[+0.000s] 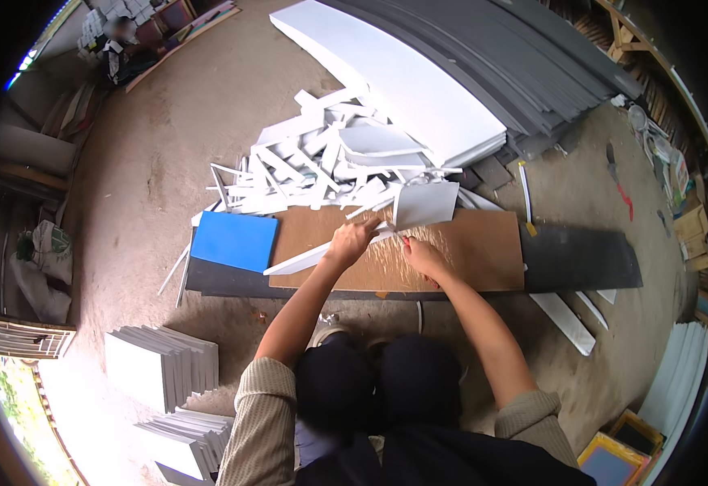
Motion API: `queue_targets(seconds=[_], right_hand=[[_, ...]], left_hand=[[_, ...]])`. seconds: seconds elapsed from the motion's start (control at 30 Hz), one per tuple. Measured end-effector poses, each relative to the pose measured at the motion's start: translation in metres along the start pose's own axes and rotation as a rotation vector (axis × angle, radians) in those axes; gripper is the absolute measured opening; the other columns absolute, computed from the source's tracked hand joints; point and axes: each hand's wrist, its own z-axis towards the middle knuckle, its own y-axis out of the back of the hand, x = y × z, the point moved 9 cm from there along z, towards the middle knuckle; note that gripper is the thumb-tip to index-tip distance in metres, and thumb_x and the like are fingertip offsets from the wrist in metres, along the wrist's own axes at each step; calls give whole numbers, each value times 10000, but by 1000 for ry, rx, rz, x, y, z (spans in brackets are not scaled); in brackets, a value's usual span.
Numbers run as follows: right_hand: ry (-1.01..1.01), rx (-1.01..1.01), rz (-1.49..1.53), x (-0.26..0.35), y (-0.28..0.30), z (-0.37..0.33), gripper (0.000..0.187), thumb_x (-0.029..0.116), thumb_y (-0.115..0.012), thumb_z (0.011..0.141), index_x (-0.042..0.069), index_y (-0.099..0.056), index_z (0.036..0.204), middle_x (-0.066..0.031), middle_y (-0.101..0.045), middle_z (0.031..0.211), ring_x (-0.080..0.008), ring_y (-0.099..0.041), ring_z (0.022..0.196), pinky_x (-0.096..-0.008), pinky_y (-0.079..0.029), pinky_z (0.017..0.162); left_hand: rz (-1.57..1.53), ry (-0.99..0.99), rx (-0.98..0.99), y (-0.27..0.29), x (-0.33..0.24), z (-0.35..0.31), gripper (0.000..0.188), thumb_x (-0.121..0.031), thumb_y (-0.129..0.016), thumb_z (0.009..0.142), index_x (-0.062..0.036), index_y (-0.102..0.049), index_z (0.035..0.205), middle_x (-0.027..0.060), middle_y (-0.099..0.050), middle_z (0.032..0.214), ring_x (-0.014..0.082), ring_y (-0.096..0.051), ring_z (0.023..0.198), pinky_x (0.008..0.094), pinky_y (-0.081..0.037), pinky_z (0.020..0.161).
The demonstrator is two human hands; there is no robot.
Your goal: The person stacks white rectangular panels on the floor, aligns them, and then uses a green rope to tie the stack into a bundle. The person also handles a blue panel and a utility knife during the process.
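Note:
My left hand [354, 240] is closed on a long, narrow white foam strip [299, 261], which slants down to the left over a brown board [484, 251]. Close beside it, my right hand [424, 257] grips a slim red-handled tool [432, 282]; its working end is too small to make out, near the strip's right end. Just beyond both hands a white foam panel [428, 204] rests tilted at the board's far edge. A blue rectangular sheet [235, 241] lies at the board's left end. Pale cut marks cover the board's middle.
Beneath the board runs a long dark bench top [581, 257]. White offcuts [297, 158] are heaped beyond it, beside large white sheets [403, 77] and dark grey sheets [516, 57]. Stacked white panels [164, 364] stand at lower left. Another person [123, 49] is at far left.

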Motion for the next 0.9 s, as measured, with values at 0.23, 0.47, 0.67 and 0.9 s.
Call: queue_targets(seconds=[0.23,0.47,0.67,0.9], right_hand=[[45,-238,747,55,113,-14,329,312,-495,839,-14,-469,809,-102,-498,505,-175,-526,378,-312,-421,330],[380,-441,348,106,151,13,447,258,-739,607,-15,-503,871,-122,-509,755,-288,-526,716,-363,-420,647],[470,-605,364,162,131,21,311,106,-725,590,-12,-507,779,-145,-514,778,-318,-524,740,-369,-410,656],[622,-666,181,223,125,19,244,59,-656,620,-17,-485,776,-173,-533,767,-339,-522,712,-397,-414,643]], left_hand=[[-54,38,-317,96,-2,6,250,-193,-499,827,-111,-453,1059,146,-600,790,353,-570,642,437,-447,544],[-24,40,-365,140,-7,-5,253,-173,-511,814,-94,-456,1049,147,-596,837,344,-572,675,413,-461,557],[-93,128,-501,153,8,-35,240,-174,-522,808,-88,-468,1026,151,-590,824,354,-568,674,428,-451,554],[-110,192,-573,176,29,-80,242,-188,-526,813,-78,-465,1020,173,-584,772,367,-562,666,443,-434,560]])
